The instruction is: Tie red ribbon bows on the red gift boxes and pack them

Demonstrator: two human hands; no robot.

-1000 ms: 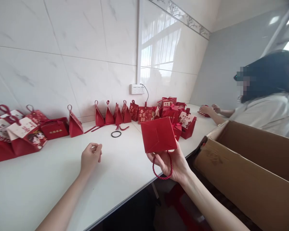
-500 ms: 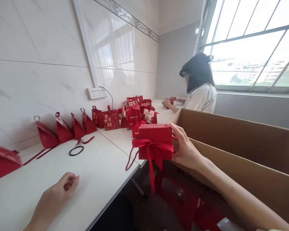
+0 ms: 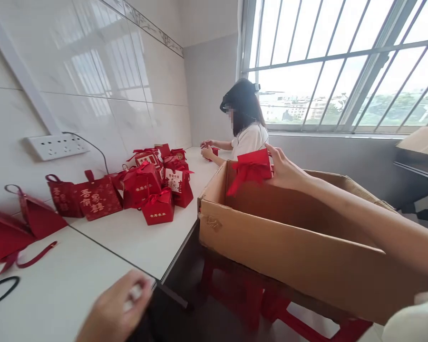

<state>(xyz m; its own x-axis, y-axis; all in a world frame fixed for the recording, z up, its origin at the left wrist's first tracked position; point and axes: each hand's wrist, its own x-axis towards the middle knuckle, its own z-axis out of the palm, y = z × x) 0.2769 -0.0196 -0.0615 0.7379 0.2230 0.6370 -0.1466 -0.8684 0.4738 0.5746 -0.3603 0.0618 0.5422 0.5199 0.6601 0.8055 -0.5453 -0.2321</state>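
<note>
My right hand (image 3: 283,166) grips a small red gift box (image 3: 255,164) by its right end, fingers on top and thumb beneath. A red ribbon bow sits on the box's front, its tail hanging down. Box and hand are above the open cardboard carton (image 3: 271,232). Near the table's edge, at the bottom of the view, my left hand (image 3: 116,306) is loosely curled and somewhat blurred. I see nothing held in it; a white patch shows between thumb and fingers.
Red gift boxes (image 3: 159,209) cluster on the white table (image 3: 103,242) by the tiled wall. Tent-shaped red boxes (image 3: 39,213) and a black ring (image 3: 2,292) lie left. A co-worker (image 3: 248,123) handles a red box at the far end. Red stools (image 3: 249,299) stand below.
The view has swung right. My right hand has carried the red gift box forward from beside the carton to over its opening. My left hand stays curled.
</note>
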